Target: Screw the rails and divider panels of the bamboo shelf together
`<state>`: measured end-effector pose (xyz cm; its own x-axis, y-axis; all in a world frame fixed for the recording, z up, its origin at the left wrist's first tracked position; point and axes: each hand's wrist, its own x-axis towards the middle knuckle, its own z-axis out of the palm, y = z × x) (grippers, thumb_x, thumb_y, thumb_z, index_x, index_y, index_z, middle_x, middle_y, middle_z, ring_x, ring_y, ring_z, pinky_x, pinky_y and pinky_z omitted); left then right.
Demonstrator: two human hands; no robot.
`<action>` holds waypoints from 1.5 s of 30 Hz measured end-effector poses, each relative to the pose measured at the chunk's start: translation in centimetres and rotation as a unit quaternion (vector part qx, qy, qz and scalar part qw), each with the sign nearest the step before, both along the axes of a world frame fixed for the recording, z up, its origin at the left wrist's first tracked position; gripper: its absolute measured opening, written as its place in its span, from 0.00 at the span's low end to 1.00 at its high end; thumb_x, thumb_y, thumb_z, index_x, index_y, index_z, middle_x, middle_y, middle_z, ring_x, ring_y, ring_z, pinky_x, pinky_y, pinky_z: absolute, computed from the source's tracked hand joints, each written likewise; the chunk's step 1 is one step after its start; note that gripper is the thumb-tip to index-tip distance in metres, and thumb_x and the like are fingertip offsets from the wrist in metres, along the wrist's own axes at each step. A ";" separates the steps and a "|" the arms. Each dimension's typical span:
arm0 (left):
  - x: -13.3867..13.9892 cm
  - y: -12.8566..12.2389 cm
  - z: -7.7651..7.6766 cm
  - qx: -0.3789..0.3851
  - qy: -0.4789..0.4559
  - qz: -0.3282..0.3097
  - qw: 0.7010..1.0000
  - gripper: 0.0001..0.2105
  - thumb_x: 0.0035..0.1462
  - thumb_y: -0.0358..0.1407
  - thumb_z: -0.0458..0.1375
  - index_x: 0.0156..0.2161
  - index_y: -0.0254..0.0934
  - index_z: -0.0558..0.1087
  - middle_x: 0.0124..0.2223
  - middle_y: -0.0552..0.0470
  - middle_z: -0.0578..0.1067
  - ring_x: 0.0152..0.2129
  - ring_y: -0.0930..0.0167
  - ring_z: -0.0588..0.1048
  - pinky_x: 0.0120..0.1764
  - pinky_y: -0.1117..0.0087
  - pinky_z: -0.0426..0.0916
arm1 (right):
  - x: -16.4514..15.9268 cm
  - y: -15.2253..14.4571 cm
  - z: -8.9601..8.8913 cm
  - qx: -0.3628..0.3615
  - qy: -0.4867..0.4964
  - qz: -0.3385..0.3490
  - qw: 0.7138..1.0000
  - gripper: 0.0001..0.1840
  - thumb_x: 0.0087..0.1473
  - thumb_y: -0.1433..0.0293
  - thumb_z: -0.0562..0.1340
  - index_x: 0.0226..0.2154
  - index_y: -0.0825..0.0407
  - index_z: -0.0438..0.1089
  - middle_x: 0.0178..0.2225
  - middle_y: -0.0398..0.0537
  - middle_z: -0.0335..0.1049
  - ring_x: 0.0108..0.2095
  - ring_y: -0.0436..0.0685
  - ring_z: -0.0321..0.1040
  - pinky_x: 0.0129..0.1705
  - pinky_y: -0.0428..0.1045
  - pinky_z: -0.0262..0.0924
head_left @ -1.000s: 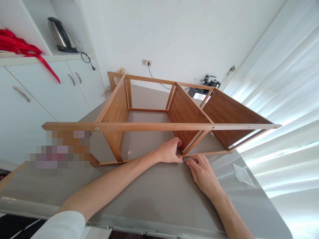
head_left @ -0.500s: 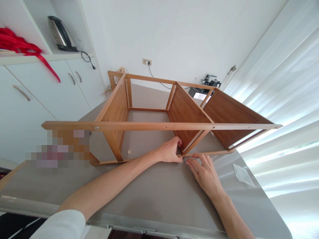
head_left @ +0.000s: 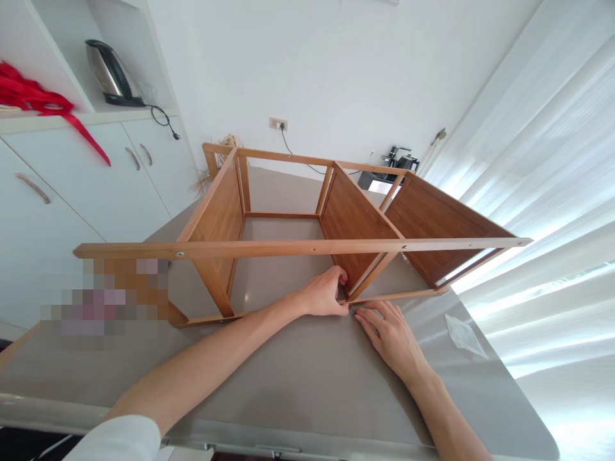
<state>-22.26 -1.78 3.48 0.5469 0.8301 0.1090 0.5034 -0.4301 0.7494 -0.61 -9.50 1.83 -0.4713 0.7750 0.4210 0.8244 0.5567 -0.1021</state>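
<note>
A wooden shelf rack (head_left: 283,247) lies on its side on the grey tabletop, its shelf panels standing upright. My left hand (head_left: 324,293) reaches under the upper rail and is closed round the lower rail where the middle panel (head_left: 358,221) joins it. Just to its right, my right hand (head_left: 387,326) pinches a small metal hex key (head_left: 352,310) against the outer face of that joint. Fingers cover most of the key, and the bolt there is hidden. Bolt heads show along the upper rail.
A clear plastic bag (head_left: 465,335) lies on the tabletop (head_left: 288,390) at the right. White curtains (head_left: 552,211) hang beyond it. A kettle (head_left: 113,73) and red cloth (head_left: 33,89) sit in the left cabinet. A black appliance (head_left: 401,160) stands behind the rack. A blurred patch hides the rack's left end.
My right fingers have turned slightly and closed in over the hex key, so less of it shows. My left hand keeps its hold. The whole view has shifted a little.
</note>
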 end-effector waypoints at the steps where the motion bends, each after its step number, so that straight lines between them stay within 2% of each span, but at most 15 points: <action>1: 0.0 0.0 0.0 0.000 0.000 0.000 1.000 0.23 0.43 0.38 0.66 0.44 0.40 0.63 0.35 0.54 0.72 0.29 0.68 0.73 0.31 0.69 0.65 | 0.0 0.0 -0.1 -0.009 0.006 0.003 1.000 0.13 0.68 0.66 0.54 0.44 0.47 0.74 0.41 0.51 0.72 0.43 0.58 0.68 0.45 0.53 0.60; 6: 0.1 0.1 -0.4 0.007 -0.003 -0.001 1.000 0.23 0.43 0.39 0.66 0.43 0.40 0.63 0.35 0.55 0.72 0.28 0.69 0.73 0.30 0.69 0.65 | 0.1 0.0 0.0 -0.047 0.020 0.017 0.999 0.13 0.68 0.69 0.52 0.42 0.48 0.73 0.41 0.50 0.72 0.43 0.57 0.68 0.45 0.53 0.61; 13: 0.2 0.2 -0.8 0.016 -0.006 -0.001 1.000 0.23 0.43 0.39 0.65 0.44 0.40 0.62 0.33 0.56 0.72 0.27 0.69 0.72 0.30 0.69 0.65 | 0.2 -0.4 0.6 -0.047 0.007 0.030 0.998 0.13 0.68 0.71 0.52 0.41 0.49 0.72 0.42 0.50 0.73 0.44 0.57 0.68 0.48 0.54 0.60; 25: 0.3 0.4 -1.2 0.013 -0.010 0.000 1.000 0.23 0.43 0.38 0.66 0.44 0.40 0.63 0.33 0.56 0.71 0.27 0.69 0.72 0.30 0.69 0.65 | 0.1 -0.1 0.4 0.010 -0.019 0.020 1.000 0.11 0.66 0.74 0.54 0.40 0.49 0.72 0.39 0.49 0.72 0.41 0.56 0.68 0.48 0.53 0.59; 37: 0.2 0.6 -1.5 0.010 -0.041 -0.021 0.999 0.23 0.43 0.37 0.65 0.44 0.40 0.62 0.31 0.58 0.69 0.26 0.70 0.71 0.30 0.69 0.65 | 0.1 -0.2 0.4 0.015 -0.024 0.024 0.999 0.11 0.65 0.75 0.54 0.41 0.49 0.71 0.39 0.50 0.71 0.42 0.57 0.66 0.48 0.54 0.58; 45: 0.1 0.4 -1.2 0.002 -0.039 -0.023 0.999 0.23 0.44 0.37 0.65 0.45 0.39 0.62 0.32 0.57 0.71 0.28 0.70 0.71 0.31 0.69 0.65 | -0.1 -0.1 0.4 0.027 -0.039 0.016 0.999 0.11 0.64 0.76 0.55 0.42 0.49 0.72 0.40 0.50 0.71 0.43 0.57 0.67 0.50 0.56 0.57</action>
<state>-22.16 -1.34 2.29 0.5734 0.8041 0.1567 0.4234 -0.4547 0.7836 -0.73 -9.64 2.20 -0.5287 0.7362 0.4225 0.8100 0.5864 -0.0080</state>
